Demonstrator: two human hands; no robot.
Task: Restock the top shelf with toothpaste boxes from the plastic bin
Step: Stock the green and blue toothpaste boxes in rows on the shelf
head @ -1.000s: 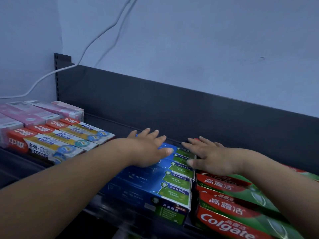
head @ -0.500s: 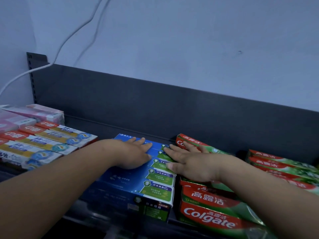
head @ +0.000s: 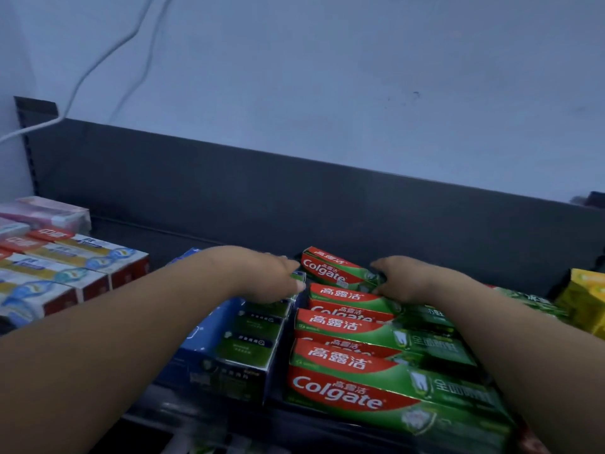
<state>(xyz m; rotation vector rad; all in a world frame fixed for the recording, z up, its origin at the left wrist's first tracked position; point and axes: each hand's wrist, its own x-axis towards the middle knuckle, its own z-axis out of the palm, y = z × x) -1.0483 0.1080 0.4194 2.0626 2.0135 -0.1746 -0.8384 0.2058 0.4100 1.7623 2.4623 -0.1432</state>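
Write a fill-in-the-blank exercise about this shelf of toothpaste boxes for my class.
The left hand rests on the ____ toothpaste boxes.
The right hand touches green-and-red boxes branded ____.
A ____ cable runs along the wall.
At the far right sits a ____ pack.
Missing words: blue; Colgate; white; yellow.

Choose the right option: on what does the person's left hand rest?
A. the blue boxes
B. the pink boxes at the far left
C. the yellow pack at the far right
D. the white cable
A: the left hand lies on top of the blue boxes, right beside the red-and-green Colgate boxes.
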